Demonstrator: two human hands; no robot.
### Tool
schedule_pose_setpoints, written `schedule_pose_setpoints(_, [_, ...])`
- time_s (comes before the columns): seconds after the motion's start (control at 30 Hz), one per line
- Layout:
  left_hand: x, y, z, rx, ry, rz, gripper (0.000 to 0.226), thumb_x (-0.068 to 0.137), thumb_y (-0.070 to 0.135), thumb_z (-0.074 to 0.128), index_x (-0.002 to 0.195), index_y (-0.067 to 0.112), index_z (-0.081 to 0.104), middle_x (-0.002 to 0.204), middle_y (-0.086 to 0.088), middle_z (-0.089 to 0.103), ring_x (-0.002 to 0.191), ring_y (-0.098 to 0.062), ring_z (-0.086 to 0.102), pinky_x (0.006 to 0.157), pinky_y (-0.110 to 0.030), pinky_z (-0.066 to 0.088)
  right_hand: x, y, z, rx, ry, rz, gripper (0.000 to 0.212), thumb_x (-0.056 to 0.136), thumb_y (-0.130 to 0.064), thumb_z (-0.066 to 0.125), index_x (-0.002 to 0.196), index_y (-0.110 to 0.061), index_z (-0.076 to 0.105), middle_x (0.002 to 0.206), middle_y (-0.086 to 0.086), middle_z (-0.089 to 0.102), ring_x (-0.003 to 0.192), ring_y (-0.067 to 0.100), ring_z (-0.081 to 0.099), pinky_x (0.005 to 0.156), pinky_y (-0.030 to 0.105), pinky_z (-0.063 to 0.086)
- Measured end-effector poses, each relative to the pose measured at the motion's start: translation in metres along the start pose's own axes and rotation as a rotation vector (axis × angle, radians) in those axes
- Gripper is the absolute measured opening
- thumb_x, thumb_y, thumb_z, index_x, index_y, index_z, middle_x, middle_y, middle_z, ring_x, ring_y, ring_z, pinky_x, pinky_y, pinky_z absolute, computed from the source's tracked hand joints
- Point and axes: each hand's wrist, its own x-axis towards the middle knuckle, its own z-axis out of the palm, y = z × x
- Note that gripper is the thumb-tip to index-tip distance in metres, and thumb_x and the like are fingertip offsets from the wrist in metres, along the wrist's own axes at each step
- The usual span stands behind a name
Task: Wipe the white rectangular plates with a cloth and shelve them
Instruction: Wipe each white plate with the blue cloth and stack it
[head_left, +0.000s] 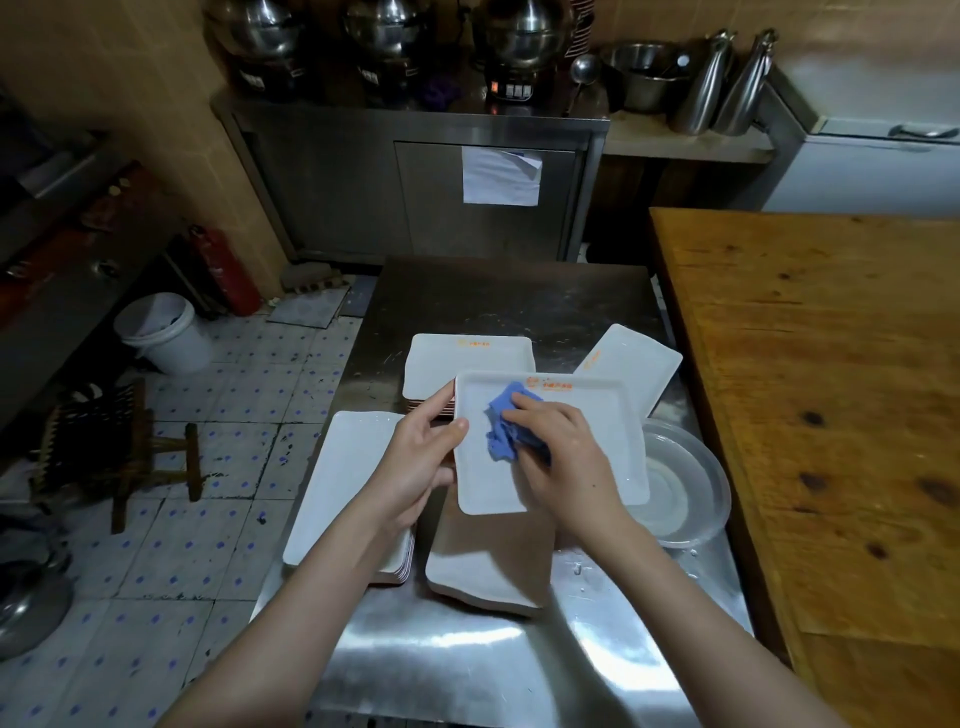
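Note:
A white rectangular plate (597, 431) with an orange logo is held above the steel table (467, 660). My left hand (421, 457) grips its left edge, thumb on top. My right hand (561, 447) presses a crumpled blue cloth (504, 431) onto the plate's inside, fingers curled over it. More white plates lie around: a stack at the left (343, 483), a stack behind (467, 364), a single tilted plate at the back right (631, 364) and a stack below the held plate (488, 571).
A clear round basin (691, 488) holding water stands right of the plates. A wooden table (831, 395) borders the steel one on the right. A steel cabinet (415, 182) with pots stands behind. A white bucket (163, 332) and wooden stool (124, 457) sit on the tiled floor.

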Motion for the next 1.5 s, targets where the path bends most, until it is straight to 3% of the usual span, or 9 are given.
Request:
schedule_pose_setpoints(0.2, [-0.003,0.002,-0.009,0.006,0.042,0.003,0.041,0.099,0.010,0.050,0.125,0.041,0.053,0.117,-0.001,0.071,0.107,-0.021,0.068,0.071,-0.036,0.060,-0.017,0.041,-0.028,-0.211,0.146,0.190,0.036,0.077,-0.001,0.068,0.110,-0.016,0.067,0.120,-0.001,0.063,0.100,0.031,0.049,0.080,0.032,0.040])
schedule_pose_setpoints(0.4, [-0.002,0.002,0.004,-0.022,0.086,-0.014,0.042,0.097,0.011,0.052,0.127,0.040,0.050,0.120,0.000,0.069,0.113,-0.021,0.065,0.079,-0.042,0.059,-0.019,0.031,-0.016,-0.097,0.157,0.198,0.039,0.076,0.006,0.065,0.110,-0.011,0.067,0.117,0.001,0.064,0.090,0.027,0.049,0.076,0.028,0.036])
schedule_pose_setpoints(0.53, [0.002,0.002,0.018,-0.022,0.111,-0.027,0.047,0.098,0.010,0.050,0.140,0.031,0.044,0.122,-0.002,0.068,0.108,-0.020,0.067,0.080,-0.046,0.059,-0.021,0.009,0.006,0.026,0.069,0.211,0.041,0.078,0.006,0.063,0.116,-0.012,0.064,0.121,0.005,0.062,0.100,0.026,0.048,0.085,0.025,0.035])
schedule_pose_setpoints(0.63, [0.004,0.001,0.023,-0.040,0.127,-0.059,0.050,0.100,0.008,0.047,0.146,0.025,0.040,0.124,-0.006,0.066,0.109,-0.025,0.066,0.089,-0.053,0.054,-0.024,-0.006,0.016,0.075,-0.001,0.156,0.040,0.082,0.003,0.061,0.118,-0.014,0.062,0.126,-0.002,0.058,0.102,0.020,0.042,0.087,0.022,0.035])
schedule_pose_setpoints(0.77, [0.006,-0.003,0.024,-0.061,0.138,-0.083,0.047,0.101,0.009,0.045,0.145,0.025,0.042,0.129,-0.005,0.063,0.112,-0.024,0.065,0.092,-0.051,0.053,-0.028,-0.006,0.011,0.099,-0.082,0.115,0.039,0.084,0.001,0.058,0.117,-0.018,0.062,0.124,-0.009,0.055,0.106,0.018,0.042,0.088,0.027,0.043])
schedule_pose_setpoints(0.93, [0.006,-0.003,0.018,-0.068,0.169,-0.068,0.045,0.100,0.010,0.047,0.141,0.027,0.046,0.130,-0.003,0.062,0.111,-0.020,0.065,0.081,-0.038,0.059,-0.030,0.015,-0.014,-0.078,-0.023,0.075,0.033,0.080,-0.004,0.066,0.109,-0.020,0.066,0.118,-0.010,0.062,0.102,0.026,0.052,0.078,0.036,0.049])
schedule_pose_setpoints(1.13, [0.005,0.000,0.011,-0.044,0.181,-0.070,0.048,0.098,0.011,0.050,0.143,0.026,0.044,0.130,-0.003,0.062,0.118,-0.021,0.061,0.087,-0.041,0.056,-0.035,0.044,-0.035,-0.244,0.095,0.205,0.035,0.075,0.005,0.068,0.105,-0.013,0.069,0.113,0.000,0.067,0.096,0.033,0.051,0.066,0.033,0.043])
schedule_pose_setpoints(1.37, [0.005,-0.001,0.017,-0.064,0.192,-0.074,0.046,0.099,0.011,0.048,0.143,0.023,0.044,0.132,-0.002,0.060,0.116,-0.021,0.061,0.080,-0.036,0.059,-0.035,0.010,-0.008,-0.125,0.040,0.217,0.030,0.084,-0.001,0.059,0.110,-0.014,0.067,0.123,-0.006,0.060,0.104,0.028,0.045,0.080,0.026,0.038])
schedule_pose_setpoints(1.5, [0.007,-0.006,0.023,-0.124,0.195,-0.110,0.042,0.101,0.008,0.044,0.140,0.020,0.047,0.130,-0.005,0.062,0.115,-0.024,0.062,0.089,-0.040,0.056,-0.036,-0.024,0.012,-0.065,-0.063,0.126,0.031,0.085,-0.006,0.056,0.113,-0.015,0.064,0.125,-0.006,0.058,0.111,0.026,0.044,0.084,0.032,0.044])
